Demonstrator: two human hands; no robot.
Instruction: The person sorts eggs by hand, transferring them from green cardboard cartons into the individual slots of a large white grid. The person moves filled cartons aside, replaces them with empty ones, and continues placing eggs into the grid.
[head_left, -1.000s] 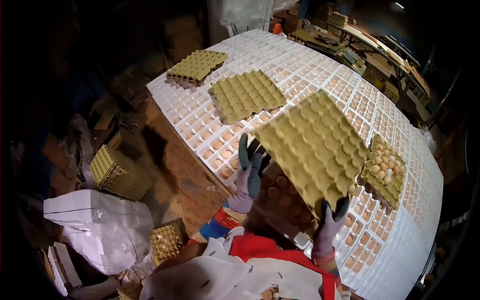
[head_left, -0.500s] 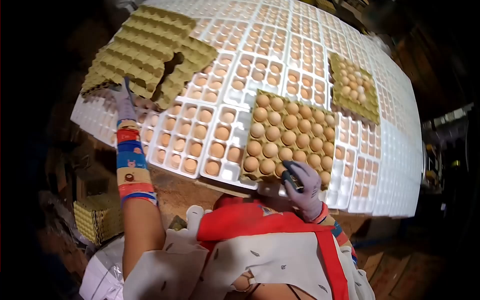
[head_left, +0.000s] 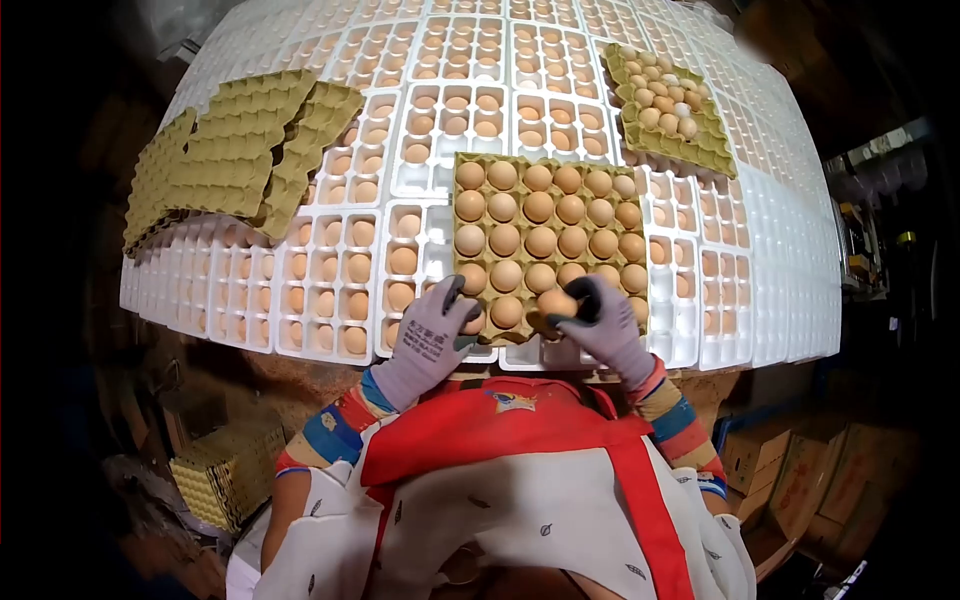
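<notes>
- Right hand (head_left: pixel 605 330), in a grey glove, was curled part-closed, with an egg (head_left: pixel 556 302) pinched between thumb and fingertips just above the near row of a brown tray (head_left: pixel 548 244).
- Left hand (head_left: pixel 432 335), also gloved, lay loosely curled on the tray's near left corner; its fingers touched the edge and the eggs there, and whether it gripped anything could not be told.
- Tray sat on white egg racks (head_left: pixel 770 270) right in front of the person and looked almost full of brown eggs.
- Step in hand, as a judgement: seating or adjusting one egg in the near row of the tray.
- Next move would likely call for a gentle, straight-down placement into a free cup, with the left hand steadying the tray.
- Empty brown trays (head_left: pixel 235 155) lay overlapping at far left on the racks.
- Second tray of paler eggs (head_left: pixel 665 105) sat at far right, well apart.
</notes>
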